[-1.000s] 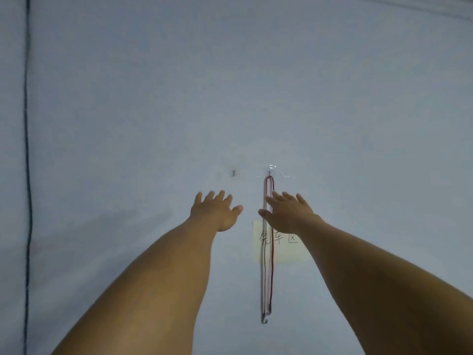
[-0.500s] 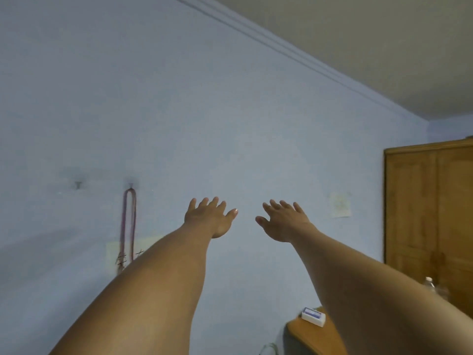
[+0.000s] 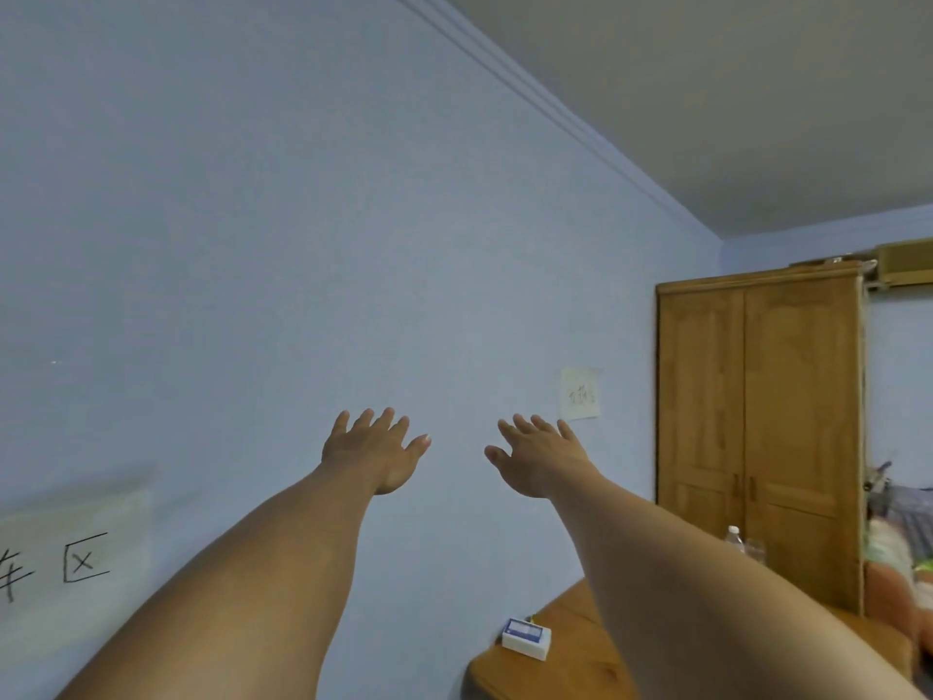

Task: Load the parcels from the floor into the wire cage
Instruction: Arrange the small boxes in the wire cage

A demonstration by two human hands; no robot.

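At lower right, near the wooden counter's (image 3: pixel 580 664) wall-side edge, lies a small white-and-blue box (image 3: pixel 526 639). Beyond it, the left hand (image 3: pixel 376 452) and right hand (image 3: pixel 542 459) reach out, fingers spread wide, holding nothing. Farther off, a paper note (image 3: pixel 579 395) hangs on the blue wall (image 3: pixel 252 245) beside a wooden wardrobe (image 3: pixel 757 421). Where the parcels and wire cage are, I cannot tell.

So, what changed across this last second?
The view swung right: the red cord left the frame, the sign slid to the left edge, and the wardrobe, table and box came into view. Nothing was taken hold of or let go. The left hand and right hand stayed stretched out, fingers spread, holding nothing.
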